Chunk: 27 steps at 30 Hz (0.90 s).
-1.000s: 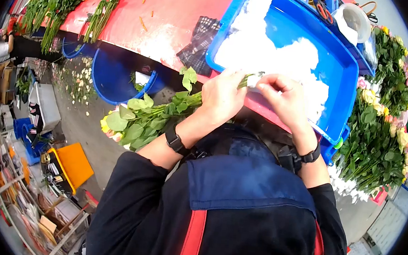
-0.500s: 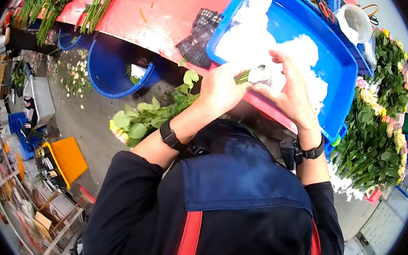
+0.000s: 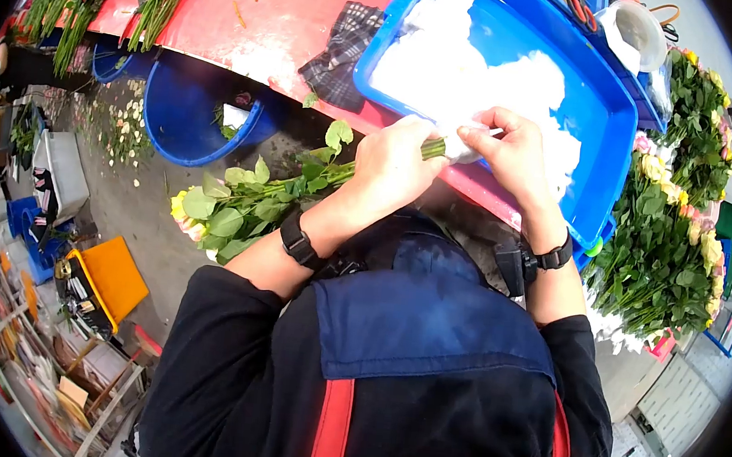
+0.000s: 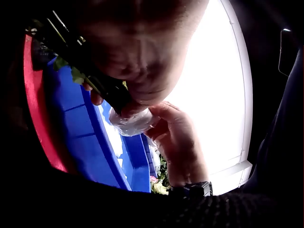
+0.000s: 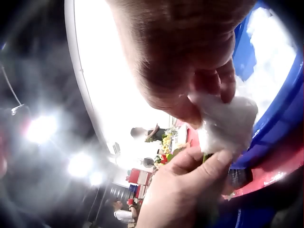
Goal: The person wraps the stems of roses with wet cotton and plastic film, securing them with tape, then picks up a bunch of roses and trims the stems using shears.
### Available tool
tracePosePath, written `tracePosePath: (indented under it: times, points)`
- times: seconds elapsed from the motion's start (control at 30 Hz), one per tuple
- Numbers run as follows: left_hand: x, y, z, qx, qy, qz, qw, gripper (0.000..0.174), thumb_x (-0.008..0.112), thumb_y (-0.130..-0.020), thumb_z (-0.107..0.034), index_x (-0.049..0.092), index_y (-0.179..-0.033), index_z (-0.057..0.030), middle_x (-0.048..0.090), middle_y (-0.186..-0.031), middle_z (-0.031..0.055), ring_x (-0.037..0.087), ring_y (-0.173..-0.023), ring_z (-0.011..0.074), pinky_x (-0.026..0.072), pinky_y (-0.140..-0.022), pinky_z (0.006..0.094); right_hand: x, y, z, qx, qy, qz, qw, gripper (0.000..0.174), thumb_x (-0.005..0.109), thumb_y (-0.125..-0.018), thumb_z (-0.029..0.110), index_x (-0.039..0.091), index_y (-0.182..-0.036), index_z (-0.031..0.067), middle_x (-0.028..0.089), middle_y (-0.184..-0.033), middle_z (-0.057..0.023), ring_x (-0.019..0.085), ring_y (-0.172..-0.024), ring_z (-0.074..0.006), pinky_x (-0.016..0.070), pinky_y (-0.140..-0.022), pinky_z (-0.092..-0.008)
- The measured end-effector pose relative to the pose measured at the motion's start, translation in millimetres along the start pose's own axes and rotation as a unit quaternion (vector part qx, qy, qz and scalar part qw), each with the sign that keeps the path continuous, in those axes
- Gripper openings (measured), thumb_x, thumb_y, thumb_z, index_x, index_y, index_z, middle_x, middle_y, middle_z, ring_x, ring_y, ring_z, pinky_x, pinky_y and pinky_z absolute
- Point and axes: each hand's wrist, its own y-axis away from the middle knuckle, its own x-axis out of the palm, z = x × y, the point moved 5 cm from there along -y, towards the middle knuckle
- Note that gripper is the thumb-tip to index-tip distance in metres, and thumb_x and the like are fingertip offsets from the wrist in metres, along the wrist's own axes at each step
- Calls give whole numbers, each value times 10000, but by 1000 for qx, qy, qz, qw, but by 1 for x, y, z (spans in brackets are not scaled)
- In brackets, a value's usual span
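My left hand (image 3: 396,163) grips a bunch of roses (image 3: 226,220) by its stems, with the leaves and yellow-pink blooms pointing down to the left beyond my forearm. Around the stem ends sits a wet-looking white wrap (image 5: 228,121). The fingers of my right hand (image 3: 516,159) pinch this wrap from the other side. In the right wrist view my left thumb presses at the wrap's lower edge. Just beyond both hands, a blue tray (image 3: 536,27) holds soft white sheets (image 3: 432,71).
A dark checked cloth (image 3: 343,57) lies on the red table (image 3: 284,17) beside the tray. More roses (image 3: 660,246) are stacked at the right, and other bunches (image 3: 81,3) lie far left. Below the table edge stands a blue bucket (image 3: 185,159). Scissors (image 3: 582,11) sit behind the tray.
The fingers of my right hand spread out half a second ago and now close together on the wrap. My left hand keeps its grip on the stems; the whole view has shifted slightly.
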Motion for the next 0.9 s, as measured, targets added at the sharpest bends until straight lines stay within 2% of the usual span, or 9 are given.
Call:
tracePosePath:
  times: [0.13,0.2,0.27,0.4,0.5,0.6,0.67,0.8,0.9]
  points:
    - [2,-3,-2,1,-10,-22,1000,252,731,-746,-209,648,-936,-67,649,-922,109,652,-817,321,514,-704,410,-11,-3,-13,54,-134,-9,989,149,719,-795,121,693,-827,-23,692,-788,-65,586,-713,-84,471,-649,-260]
    - [2,-6,-3,1,-16,-30,999,239,727,-742,-200,645,-932,-80,648,-926,108,651,-817,330,513,-699,427,-19,6,3,-85,16,-87,992,138,739,-776,116,708,-864,14,631,-751,-42,574,-686,-133,455,-631,-268]
    - [1,-10,-5,14,-39,-36,998,233,721,-744,-195,645,-936,-86,648,-923,105,651,-816,328,512,-692,426,-19,24,25,-256,176,-174,935,132,745,-749,123,704,-831,29,592,-712,-56,577,-681,-188,457,-619,-302]
    - [0,-19,-5,5,-25,-50,998,224,710,-743,-194,639,-927,-86,645,-955,107,645,-829,337,513,-705,411,17,55,36,-377,212,-110,895,152,737,-703,31,653,-824,67,549,-687,-60,548,-631,-260,451,-577,-372]
    - [5,-31,9,-78,48,41,995,335,744,-732,-228,617,-1002,-75,633,-1048,143,654,-834,306,516,-742,371,22,49,19,-326,119,-73,935,149,729,-712,3,652,-831,49,600,-749,-77,581,-670,-253,470,-601,-345]
    - [2,-44,26,-49,187,-41,980,441,778,-734,-166,567,-1088,-9,636,-965,104,628,-797,219,513,-727,348,21,44,8,-280,2,-29,960,128,724,-739,2,652,-840,34,631,-805,-89,603,-706,-234,484,-635,-316]
    - [1,-45,21,-101,369,37,923,412,739,-790,-109,524,-1116,21,617,-964,78,614,-805,170,515,-633,289,28,44,5,-248,-77,6,966,106,722,-756,5,649,-830,26,645,-848,-89,610,-722,-207,489,-654,-294]
    - [-6,-49,20,-180,513,125,830,292,687,-834,-64,535,-1072,8,620,-903,77,600,-704,125,486,-527,239,42,38,-29,16,-331,48,942,266,744,-784,51,607,-1004,-8,619,-909,-44,585,-778,-107,493,-698,-239]
    - [-2,-56,18,-197,563,90,797,256,714,-823,-107,523,-962,-7,594,-778,73,558,-535,132,446,-458,255,74,36,-24,-48,-169,182,968,490,760,-798,204,538,-1163,-36,626,-1001,-104,597,-916,-162,501,-807,-291]
